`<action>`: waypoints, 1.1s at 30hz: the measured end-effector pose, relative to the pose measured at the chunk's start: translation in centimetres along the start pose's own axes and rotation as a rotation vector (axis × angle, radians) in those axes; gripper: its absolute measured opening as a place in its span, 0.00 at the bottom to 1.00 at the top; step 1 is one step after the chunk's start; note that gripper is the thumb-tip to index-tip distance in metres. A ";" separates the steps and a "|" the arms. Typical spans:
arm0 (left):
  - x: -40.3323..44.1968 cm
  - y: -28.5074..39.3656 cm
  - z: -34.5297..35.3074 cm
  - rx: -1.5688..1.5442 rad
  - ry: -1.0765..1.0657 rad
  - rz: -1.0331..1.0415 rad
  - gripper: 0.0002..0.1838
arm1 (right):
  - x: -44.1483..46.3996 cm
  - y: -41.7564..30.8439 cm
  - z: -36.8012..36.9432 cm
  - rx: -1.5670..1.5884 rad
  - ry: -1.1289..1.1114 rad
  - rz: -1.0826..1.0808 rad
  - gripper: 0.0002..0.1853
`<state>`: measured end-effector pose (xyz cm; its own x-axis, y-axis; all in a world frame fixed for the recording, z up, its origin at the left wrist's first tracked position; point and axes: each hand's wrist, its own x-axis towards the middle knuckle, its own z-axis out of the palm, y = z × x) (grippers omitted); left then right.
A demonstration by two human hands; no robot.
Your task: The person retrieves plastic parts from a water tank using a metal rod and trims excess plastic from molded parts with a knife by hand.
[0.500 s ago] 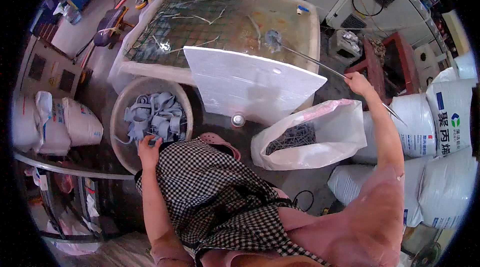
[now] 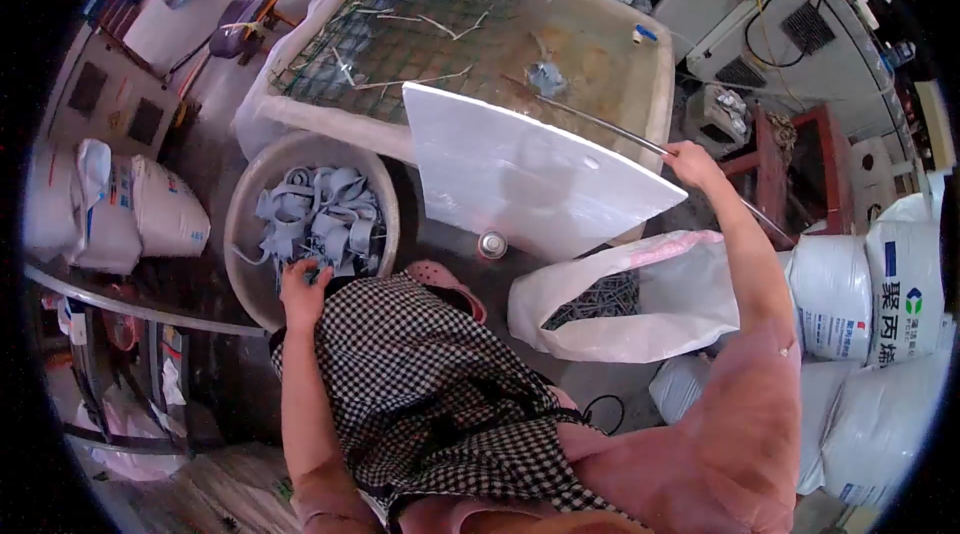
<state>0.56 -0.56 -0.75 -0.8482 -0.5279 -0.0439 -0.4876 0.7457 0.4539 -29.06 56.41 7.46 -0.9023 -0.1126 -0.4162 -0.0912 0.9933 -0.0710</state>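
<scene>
My right hand (image 2: 692,166) is closed around a long thin metal rod (image 2: 610,126), whose far end reaches over the water tank (image 2: 655,84). Near that end a grey piece (image 2: 546,79) lies in the murky water. At the left, my left hand (image 2: 304,292) is over the near edge of a round tub (image 2: 238,224), touching or just above curled grey plastic parts (image 2: 325,219). Its thumb and fingers are apart, and nothing shows between them. A white board (image 2: 530,174) leans on the tank's near side.
An open white sack (image 2: 680,304) with grey thin pieces stands at the right, beside full white bags (image 2: 830,294). A can (image 2: 491,245) is on the floor by a pink shoe (image 2: 445,286). Green netting (image 2: 400,34) covers the tank's left part. A metal rack (image 2: 150,314) is at lower left.
The view has shifted. The rod's far end and my right hand have lowered, and the grey piece sits apart from the rod's tip. My left hand's fingers have opened over the tub.
</scene>
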 end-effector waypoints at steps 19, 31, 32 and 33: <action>0.1 -0.1 0.1 -0.008 -0.021 -0.019 0.18 | -4.3 4.2 0.8 0.170 0.071 0.199 0.18; 0.2 0.2 0.1 -0.059 0.002 -0.027 0.17 | 4.3 -1.0 4.0 0.151 0.059 -0.046 0.17; 0.2 0.1 0.2 -0.038 0.041 0.011 0.16 | 5.1 -2.1 3.9 0.148 0.056 -0.053 0.17; 0.2 0.4 0.1 -0.038 0.043 0.005 0.16 | 5.9 -3.1 3.9 0.132 0.046 -0.087 0.17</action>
<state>0.15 -0.35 -0.66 -0.8406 -0.5416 -0.0040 -0.4746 0.7330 0.4873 -32.43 52.54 1.70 -0.9120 -0.1940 -0.3614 -0.1168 0.9674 -0.2245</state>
